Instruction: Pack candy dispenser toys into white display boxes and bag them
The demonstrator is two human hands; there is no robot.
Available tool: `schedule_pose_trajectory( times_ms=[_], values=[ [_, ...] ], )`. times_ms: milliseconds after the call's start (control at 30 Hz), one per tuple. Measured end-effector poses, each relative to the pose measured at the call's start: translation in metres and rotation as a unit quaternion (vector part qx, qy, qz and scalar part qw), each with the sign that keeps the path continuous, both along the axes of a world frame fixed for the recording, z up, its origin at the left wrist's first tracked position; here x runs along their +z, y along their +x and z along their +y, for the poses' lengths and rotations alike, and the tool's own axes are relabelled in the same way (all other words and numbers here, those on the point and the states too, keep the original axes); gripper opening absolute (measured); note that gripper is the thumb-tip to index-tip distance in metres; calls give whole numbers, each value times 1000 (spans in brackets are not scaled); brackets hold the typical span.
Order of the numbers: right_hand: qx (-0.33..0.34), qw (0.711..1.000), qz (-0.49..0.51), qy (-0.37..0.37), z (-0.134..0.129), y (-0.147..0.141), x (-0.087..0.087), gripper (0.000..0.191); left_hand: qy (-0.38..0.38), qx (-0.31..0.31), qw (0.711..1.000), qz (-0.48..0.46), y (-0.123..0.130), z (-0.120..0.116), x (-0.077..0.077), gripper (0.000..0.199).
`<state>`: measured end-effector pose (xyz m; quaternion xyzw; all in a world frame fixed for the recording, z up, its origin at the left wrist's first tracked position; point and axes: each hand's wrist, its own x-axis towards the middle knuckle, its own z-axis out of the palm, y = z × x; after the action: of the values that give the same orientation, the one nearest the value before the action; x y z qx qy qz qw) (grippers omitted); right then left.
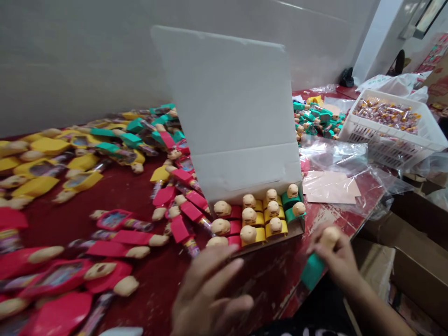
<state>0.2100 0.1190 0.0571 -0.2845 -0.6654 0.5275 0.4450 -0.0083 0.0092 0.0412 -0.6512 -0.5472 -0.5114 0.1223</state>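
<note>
My right hand [334, 256] is closed around a green toy [312, 270] with a beige head, in front of the box's right corner. Fingers spread and slightly blurred, my left hand [212, 291] holds nothing and is just in front of the box's left corner. The open white box [269, 243] has its lid raised at the back. Inside stand rows of toys with beige heads upward: red ones [235, 227] at left, yellow ones [259, 234] in the middle, and green ones [290, 214] at right.
Loose red toys [112, 248], yellow toys [51, 145] and green toys [131, 140] cover the red table [140, 289] at left. Behind the box's right side are more green toys, plastic bags [336, 151], brown cards [329, 186] and a white basket [381, 144] of small tubes. Cardboard boxes [416, 242] stand at right.
</note>
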Motion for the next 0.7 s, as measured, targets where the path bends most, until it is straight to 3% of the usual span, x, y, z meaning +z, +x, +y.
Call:
schedule_pose_trajectory(
  times_ms=[100,167,267,333,400,533,700],
  values=[
    [-238,967,82,34,21,5,-2,9,44,116,988,-90,-11,10,-9,52],
    [-301,941,107,114,28,-1,-11,10,6,115,989,-96,-14,19,-15,54],
    [-248,934,106,234,30,-13,-36,14,-21,94,982,-161,-13,28,-20,39],
    [-204,933,83,285,27,-16,-52,17,-13,93,968,-231,-13,31,-21,32],
    [-200,925,59,318,23,-16,-60,18,-7,85,962,-258,-15,31,-22,32],
    [-221,916,7,336,26,-20,-44,18,11,51,979,-195,-19,33,-27,32],
    [-237,909,-77,334,46,-42,-20,15,18,69,983,-170,-19,36,-31,24]
  ],
)
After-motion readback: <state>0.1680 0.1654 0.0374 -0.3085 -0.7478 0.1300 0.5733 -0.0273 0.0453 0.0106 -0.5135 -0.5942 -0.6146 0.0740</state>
